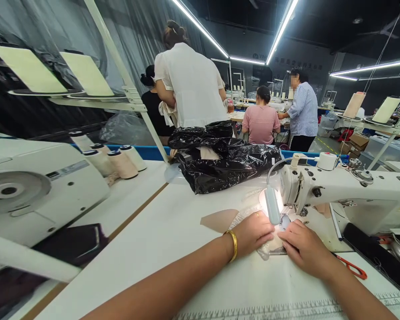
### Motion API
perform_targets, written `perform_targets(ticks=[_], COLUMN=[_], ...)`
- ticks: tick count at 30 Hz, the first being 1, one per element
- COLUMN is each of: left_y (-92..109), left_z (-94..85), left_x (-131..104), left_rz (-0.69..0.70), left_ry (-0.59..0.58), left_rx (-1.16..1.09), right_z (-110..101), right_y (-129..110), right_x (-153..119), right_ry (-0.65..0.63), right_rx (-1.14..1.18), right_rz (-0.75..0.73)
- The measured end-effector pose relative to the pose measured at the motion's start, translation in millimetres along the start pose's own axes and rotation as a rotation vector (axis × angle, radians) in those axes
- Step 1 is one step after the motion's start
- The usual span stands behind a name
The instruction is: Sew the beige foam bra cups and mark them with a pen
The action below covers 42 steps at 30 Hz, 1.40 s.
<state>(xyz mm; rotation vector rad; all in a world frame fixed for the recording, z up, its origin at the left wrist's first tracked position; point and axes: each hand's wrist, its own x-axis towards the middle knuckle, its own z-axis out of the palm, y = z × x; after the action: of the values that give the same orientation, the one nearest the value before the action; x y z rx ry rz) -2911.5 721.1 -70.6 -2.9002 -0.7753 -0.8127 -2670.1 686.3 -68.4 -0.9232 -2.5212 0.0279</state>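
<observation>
A light lace fabric (264, 254) lies under the needle area of a white sewing machine (340, 184). My left hand (255, 232), with a gold bangle at its wrist, holds the lace just left of the needle, fingers bent onto it. To the right, my right hand (303, 246) grips the fabric's edge with bent fingers close to the presser foot. A small grey lamp (272, 205) on a bendy neck lights the spot and covers part of the stitching area. Out past my left hand a smooth beige piece (218, 219) extends from the lace.
A black plastic bag (230, 166) lies behind the work. Orange-handled scissors (355, 268) and a black phone (376, 255) are at right. A ruler strip (270, 310) runs along the front edge. Thread cones (123, 164) and another machine (36, 186) stand left. Several people work beyond.
</observation>
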Motion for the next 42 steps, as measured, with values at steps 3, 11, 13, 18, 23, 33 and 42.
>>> perform_targets(ticks=[3,11,13,18,23,33,42], left_y=[-7.2,-14.2,-14.6,-14.6,-14.1,-16.0,-22.6], left_z=[-2.4,-6.1,-6.1,-7.2,-8.9,-10.4,-9.2], left_x=[7.1,13.7,13.9,14.6,15.4,16.5,17.8], left_rz=[0.026,0.039,0.038,0.039,0.060,0.095,0.052], left_ry=[-0.020,-0.025,-0.018,-0.002,0.016,0.012,0.006], left_rx=[-0.003,-0.019,-0.021,-0.030,-0.040,-0.049,-0.011], right_z=[2.8,1.1,0.7,1.8,2.6,5.9,10.6], right_y=[3.3,0.7,0.0,0.5,2.7,5.8,7.8], right_x=[0.7,1.0,0.9,0.8,0.0,-2.0,-0.3], right_ry=[0.029,0.010,0.007,0.016,0.037,0.061,0.057], right_rx=[0.000,-0.008,-0.017,-0.031,-0.026,-0.052,-0.088], right_rz=[0.021,0.055,0.056,0.044,0.029,0.041,0.071])
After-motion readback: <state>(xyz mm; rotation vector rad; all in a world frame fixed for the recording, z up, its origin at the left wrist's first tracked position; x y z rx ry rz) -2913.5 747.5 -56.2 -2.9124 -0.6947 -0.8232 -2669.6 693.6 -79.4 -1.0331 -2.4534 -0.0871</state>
